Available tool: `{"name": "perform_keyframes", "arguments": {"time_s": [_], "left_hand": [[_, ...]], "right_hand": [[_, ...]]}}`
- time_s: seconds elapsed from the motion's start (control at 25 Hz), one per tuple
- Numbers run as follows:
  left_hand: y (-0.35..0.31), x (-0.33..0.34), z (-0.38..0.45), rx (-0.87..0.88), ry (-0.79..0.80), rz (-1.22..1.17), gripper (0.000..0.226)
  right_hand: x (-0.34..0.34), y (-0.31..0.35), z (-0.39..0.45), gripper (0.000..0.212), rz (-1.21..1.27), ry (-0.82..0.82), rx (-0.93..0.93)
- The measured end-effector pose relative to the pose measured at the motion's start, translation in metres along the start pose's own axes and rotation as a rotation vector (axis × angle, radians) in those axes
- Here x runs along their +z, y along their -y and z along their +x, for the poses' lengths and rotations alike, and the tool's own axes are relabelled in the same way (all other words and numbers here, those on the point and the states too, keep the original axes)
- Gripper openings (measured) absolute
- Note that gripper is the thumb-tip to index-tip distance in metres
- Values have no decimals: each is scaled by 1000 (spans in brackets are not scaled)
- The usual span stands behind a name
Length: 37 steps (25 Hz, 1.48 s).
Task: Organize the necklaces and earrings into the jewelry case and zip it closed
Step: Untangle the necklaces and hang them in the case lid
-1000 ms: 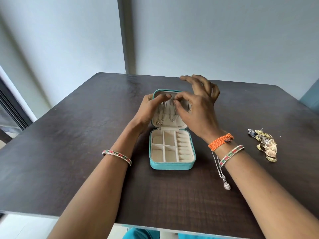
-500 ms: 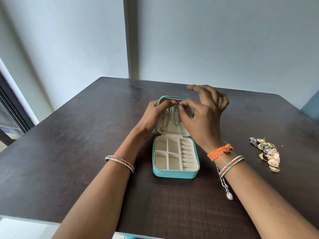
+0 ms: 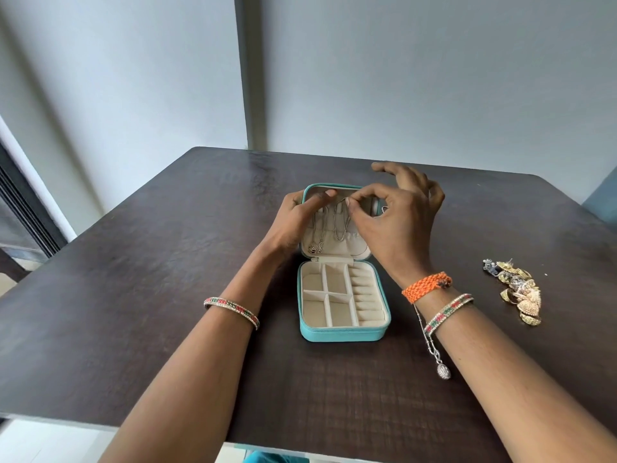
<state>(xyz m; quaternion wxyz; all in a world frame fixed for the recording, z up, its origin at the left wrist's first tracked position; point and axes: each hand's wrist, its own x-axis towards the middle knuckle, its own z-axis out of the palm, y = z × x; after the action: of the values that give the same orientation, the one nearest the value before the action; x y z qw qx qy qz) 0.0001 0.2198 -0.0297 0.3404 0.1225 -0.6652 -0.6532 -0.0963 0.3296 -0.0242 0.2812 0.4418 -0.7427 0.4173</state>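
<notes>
Head view: the jewelry case (image 3: pixel 344 295) is seen lying open on the dark tabletop (image 3: pixel 133 262), its lid leaned back on the far side and its tray nearest the person.

The likeliest trouble is judged to be a slipped or tangled chain. A thin necklace (image 3: pixel 340 225) is being hung at the top of the lid, and its upper end is pinched between thumb and forefinger of the right hand (image 3: pixel 394 222), the other fingers (image 3: pixel 417 182) being spread above the case. If the pinch is loosened before the chain is seated, it could drop into the gathered pocket at the lid's foot or be knotted with the necklace hung just left of it. The lid could also be tipped, since it is steadied only by the left hand (image 3: pixel 297 222), which is curled round the lid's left edge with its forefinger laid across the inside.

The case is teal outside and cream inside; the tray is divided into four square cells on the left and ring rolls on the right, all empty. Another pendant necklace (image 3: pixel 437 355) lies just right of the case, partly under the right forearm, and the earrings (image 3: pixel 517 289) are heaped well to the right of it.
</notes>
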Motion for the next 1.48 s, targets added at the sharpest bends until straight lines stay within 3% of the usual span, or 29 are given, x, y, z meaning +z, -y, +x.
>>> {"name": "perform_keyframes", "arguments": {"time_s": [0.4, 0.68, 0.84, 0.96, 1.48], "left_hand": [[-1, 0, 0, 27, -13, 14, 16], [2, -1, 1, -28, -59, -21, 19], [5, -1, 6, -82, -138, -14, 16], [6, -1, 6, -110, -159, -3, 19], [6, -1, 6, -84, -102, -6, 15]], "right_hand": [[3, 3, -1, 12, -40, 66, -190], [-3, 5, 0, 17, -273, 132, -299], [0, 2, -2, 28, -257, 121, -255], [3, 5, -3, 24, -187, 112, -250], [5, 9, -6, 39, -232, 232, -132]]}}
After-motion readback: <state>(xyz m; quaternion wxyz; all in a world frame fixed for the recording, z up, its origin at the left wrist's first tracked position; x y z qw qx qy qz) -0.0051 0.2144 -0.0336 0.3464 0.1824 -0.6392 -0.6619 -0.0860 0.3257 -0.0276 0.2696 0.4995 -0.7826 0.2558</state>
